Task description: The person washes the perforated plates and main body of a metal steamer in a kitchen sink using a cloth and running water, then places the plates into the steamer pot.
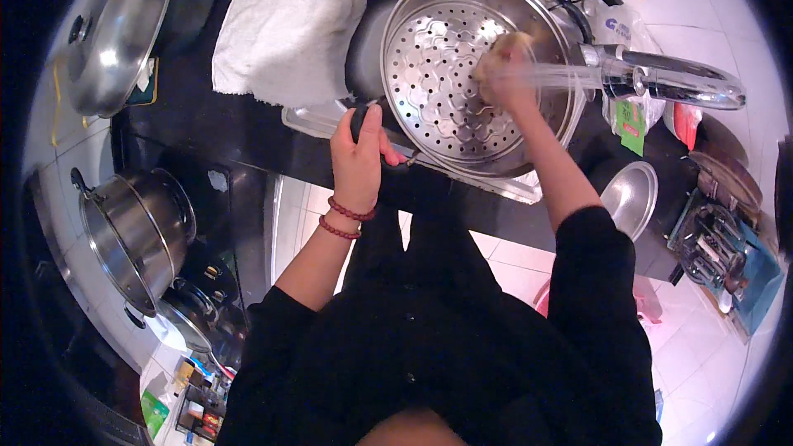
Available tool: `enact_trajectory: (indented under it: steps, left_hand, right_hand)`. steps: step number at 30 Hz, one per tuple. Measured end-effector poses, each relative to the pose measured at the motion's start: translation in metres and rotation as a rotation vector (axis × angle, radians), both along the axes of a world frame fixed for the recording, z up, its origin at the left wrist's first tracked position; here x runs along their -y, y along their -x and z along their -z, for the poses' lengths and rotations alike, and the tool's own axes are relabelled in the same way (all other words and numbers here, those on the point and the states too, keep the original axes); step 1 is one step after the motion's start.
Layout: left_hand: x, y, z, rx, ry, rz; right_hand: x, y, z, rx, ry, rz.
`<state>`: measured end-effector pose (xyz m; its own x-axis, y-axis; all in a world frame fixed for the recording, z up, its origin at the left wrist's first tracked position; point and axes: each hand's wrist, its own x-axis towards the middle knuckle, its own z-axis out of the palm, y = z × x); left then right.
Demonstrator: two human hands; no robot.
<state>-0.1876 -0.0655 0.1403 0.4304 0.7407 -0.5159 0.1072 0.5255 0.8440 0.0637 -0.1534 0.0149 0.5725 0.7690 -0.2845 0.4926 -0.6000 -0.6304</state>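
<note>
A stainless-steel steamer pan [433,93] with a perforated bottom sits tilted over the sink [372,43]. My left hand [362,142] grips its black side handle [358,122]. Inside the pan, my right hand [515,83] holds a tan scrubbing pad [495,65], blurred, against the perforated surface. Water streams from the chrome faucet [626,74] over my right hand. The pad's exact material cannot be made out.
A white cloth [291,31] lies left of the sink. Further left are a large metal lid [124,31] and a steel pot [133,229]. On the right stand a metal bowl [630,195], a plastic bag [619,31] and a blue tray [759,272] with utensils.
</note>
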Motion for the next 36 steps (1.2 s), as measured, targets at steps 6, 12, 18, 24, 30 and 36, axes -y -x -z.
enact_trajectory:
  steps: [6, 12, 18, 24, 30, 36]
  left_hand:
    - [-0.002, -0.005, -0.004, 0.009, 0.017, -0.007]
    - [-0.005, -0.001, -0.005, 0.016, 0.02, 0.018]
    - [-0.005, -0.008, -0.006, 0.018, 0.043, 0.034]
    - [-0.006, 0.003, -0.002, 0.031, 0.066, -0.023]
    - [-0.008, -0.003, -0.003, 0.045, 0.065, 0.017]
    - [-0.013, 0.004, -0.004, 0.056, 0.051, 0.004]
  right_hand:
    - [-0.04, 0.066, 0.001, -0.023, -0.377, -0.149]
    - [0.026, -0.019, 0.035, 0.211, -0.165, -0.026]
    - [-0.069, 0.036, 0.025, 0.018, -0.336, -0.028]
    - [0.022, 0.05, -0.019, -0.233, -0.052, -0.211]
    - [-0.029, 0.006, 0.014, 0.202, -0.034, -0.049]
    - [-0.071, 0.1, -0.023, -0.035, -0.54, -0.398]
